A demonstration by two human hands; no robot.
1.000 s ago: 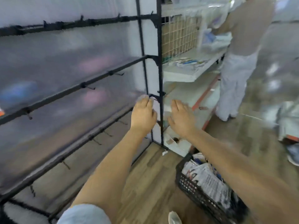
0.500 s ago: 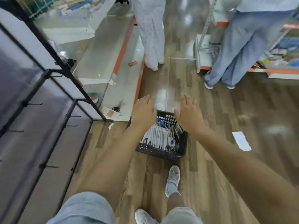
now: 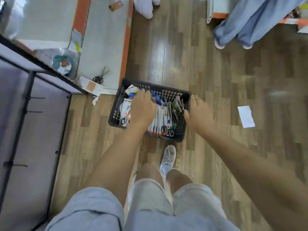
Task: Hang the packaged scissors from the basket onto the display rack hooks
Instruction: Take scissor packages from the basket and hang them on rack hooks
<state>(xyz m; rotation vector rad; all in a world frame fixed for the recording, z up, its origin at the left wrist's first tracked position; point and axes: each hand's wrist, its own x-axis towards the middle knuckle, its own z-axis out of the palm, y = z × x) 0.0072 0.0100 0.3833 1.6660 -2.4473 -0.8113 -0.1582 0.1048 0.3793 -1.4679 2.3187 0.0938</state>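
Left hand [image 3: 144,108] is down in the basket [image 3: 173,93], fingers curled over the packs at the far left end; whether it grips one can't be told. Right hand [image 3: 199,112] rests on the basket's right rim, fingers loosely bent, holding nothing. Packaged scissors [image 3: 162,120] stand on edge in a row, long axis running toward and away from the person, just right of the left hand, between both hands. Left hand nearer. Display rack [image 3: 31,90] with bare hooks [image 3: 35,112] is left of the basket, well apart. Loose scissors [image 3: 100,77] lie on the low shelf base behind.
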